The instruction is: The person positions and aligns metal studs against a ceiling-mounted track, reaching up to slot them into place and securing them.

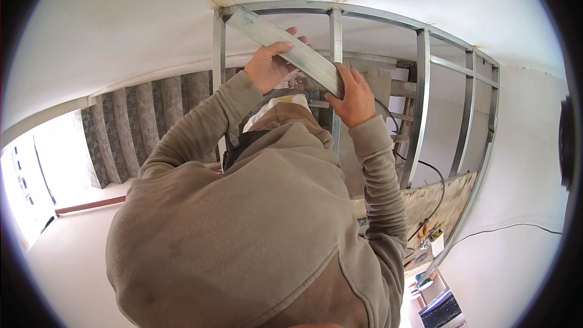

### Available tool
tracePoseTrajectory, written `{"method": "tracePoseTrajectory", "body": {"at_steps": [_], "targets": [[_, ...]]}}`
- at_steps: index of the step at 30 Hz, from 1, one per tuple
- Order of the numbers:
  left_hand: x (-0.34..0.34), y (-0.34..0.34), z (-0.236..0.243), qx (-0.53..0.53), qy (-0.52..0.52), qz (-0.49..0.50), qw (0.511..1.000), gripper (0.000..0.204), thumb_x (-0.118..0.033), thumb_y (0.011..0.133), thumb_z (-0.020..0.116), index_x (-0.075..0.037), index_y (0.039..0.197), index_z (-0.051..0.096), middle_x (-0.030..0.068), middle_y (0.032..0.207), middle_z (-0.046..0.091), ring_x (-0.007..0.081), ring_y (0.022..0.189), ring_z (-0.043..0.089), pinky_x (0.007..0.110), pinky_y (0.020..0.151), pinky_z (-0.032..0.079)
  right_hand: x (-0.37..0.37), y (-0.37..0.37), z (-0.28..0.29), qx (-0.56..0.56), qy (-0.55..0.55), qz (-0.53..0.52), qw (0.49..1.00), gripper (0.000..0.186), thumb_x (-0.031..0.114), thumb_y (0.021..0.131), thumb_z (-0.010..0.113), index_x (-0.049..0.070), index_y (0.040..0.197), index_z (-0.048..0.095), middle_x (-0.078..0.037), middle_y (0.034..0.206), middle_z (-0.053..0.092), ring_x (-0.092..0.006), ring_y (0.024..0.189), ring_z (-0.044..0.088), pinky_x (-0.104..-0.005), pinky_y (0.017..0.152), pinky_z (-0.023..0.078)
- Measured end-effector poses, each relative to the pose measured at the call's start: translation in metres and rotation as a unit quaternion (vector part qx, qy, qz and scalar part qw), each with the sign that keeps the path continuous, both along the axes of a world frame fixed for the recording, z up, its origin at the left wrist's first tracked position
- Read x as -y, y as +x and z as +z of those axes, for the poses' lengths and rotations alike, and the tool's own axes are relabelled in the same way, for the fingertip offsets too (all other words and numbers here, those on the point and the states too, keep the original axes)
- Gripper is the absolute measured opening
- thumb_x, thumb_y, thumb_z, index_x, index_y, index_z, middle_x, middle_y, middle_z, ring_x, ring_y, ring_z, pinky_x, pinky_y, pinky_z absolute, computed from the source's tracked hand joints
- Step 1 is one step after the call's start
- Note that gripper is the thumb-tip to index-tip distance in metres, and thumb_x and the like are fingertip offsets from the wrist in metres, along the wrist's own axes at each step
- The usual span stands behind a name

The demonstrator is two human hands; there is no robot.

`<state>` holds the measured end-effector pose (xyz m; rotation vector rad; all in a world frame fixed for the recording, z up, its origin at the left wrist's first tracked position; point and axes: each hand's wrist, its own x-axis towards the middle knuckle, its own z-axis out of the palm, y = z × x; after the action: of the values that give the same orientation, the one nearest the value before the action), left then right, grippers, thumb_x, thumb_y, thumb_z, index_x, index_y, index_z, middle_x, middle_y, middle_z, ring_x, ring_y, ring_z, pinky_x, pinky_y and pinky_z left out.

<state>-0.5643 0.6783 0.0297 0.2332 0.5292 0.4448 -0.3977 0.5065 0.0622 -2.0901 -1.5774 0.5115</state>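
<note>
A short length of metal channel (313, 67) is held up in both of my hands, slanting from upper left down to the right. My left hand (268, 65) is closed around its middle, thumb on the near face, fingertips showing past the far edge. At the lower right end, my right hand (355, 94) grips the channel with its thumb along the edge. The channel's upper left end overlaps the corner of a metal stud frame (336, 36); whether it touches the frame, I cannot tell.
Upright studs (419, 103) stand to the right, with a black cable (442, 188) hanging among them. A worn board (452, 200) bears tools and a small white box (437, 243). Patterned grey curtains (143, 121) hang at left, beside a bright window (36, 170).
</note>
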Motion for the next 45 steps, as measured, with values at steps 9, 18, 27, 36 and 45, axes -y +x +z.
{"method": "tracePoseTrajectory", "body": {"at_steps": [9,18,27,36,45], "targets": [[0.007,0.005,0.003,-0.057,0.103,-0.053,0.992,0.047,-0.014,0.088,0.069,-0.004,0.127,0.044,0.0126,0.119,0.055,0.0299,0.115,0.059,0.051,0.101,0.047,0.01,0.02,-0.003,-0.408,-0.104,0.043,0.906,0.068,0.031,0.08,0.07,-0.005,0.133,0.047,-0.017,0.087,0.065,-0.0259,0.066,0.061,-0.0351,0.062,0.05],[0.016,0.01,0.009,-0.113,0.192,-0.087,0.971,0.051,-0.034,0.089,0.072,-0.001,0.122,0.05,0.0129,0.115,0.059,0.0263,0.107,0.062,0.045,0.091,0.053,0.029,0.035,-0.021,-0.811,-0.163,-0.004,0.563,0.066,0.047,0.092,0.049,-0.005,0.131,0.048,-0.018,0.084,0.065,-0.0201,0.056,0.058,-0.0297,0.038,0.043],[0.021,0.009,-0.022,-0.092,0.005,-0.025,0.995,0.034,-0.033,0.087,0.073,-0.009,0.102,0.055,0.0091,0.102,0.058,0.0286,0.1,0.062,0.054,0.09,0.053,0.004,0.042,0.013,-0.418,-0.158,-0.017,0.894,0.048,0.037,0.091,0.062,-0.001,0.121,0.061,-0.01,0.091,0.068,-0.0164,0.067,0.061,-0.028,0.051,0.046],[-0.016,0.014,-0.108,-0.207,-0.104,0.144,0.962,0.038,-0.028,0.086,0.07,-0.007,0.111,0.052,0.0142,0.109,0.053,0.0339,0.105,0.057,0.057,0.09,0.054,0.025,-0.034,0.162,-0.175,0.292,0.053,0.939,0.019,-0.001,0.084,0.058,0.001,0.103,0.065,-0.012,0.097,0.066,-0.0265,0.086,0.064,-0.0337,0.073,0.052],[-0.026,0.013,-0.119,-0.172,-0.074,0.244,0.951,0.051,-0.021,0.081,0.073,-0.007,0.122,0.045,0.0133,0.123,0.043,0.0322,0.112,0.048,0.057,0.088,0.056,0.032,-0.08,0.207,-0.287,0.535,0.193,0.771,0.011,0.015,0.079,0.068,0.012,0.089,0.065,-0.01,0.089,0.064,-0.0198,0.063,0.06,-0.0402,0.063,0.051]]}}
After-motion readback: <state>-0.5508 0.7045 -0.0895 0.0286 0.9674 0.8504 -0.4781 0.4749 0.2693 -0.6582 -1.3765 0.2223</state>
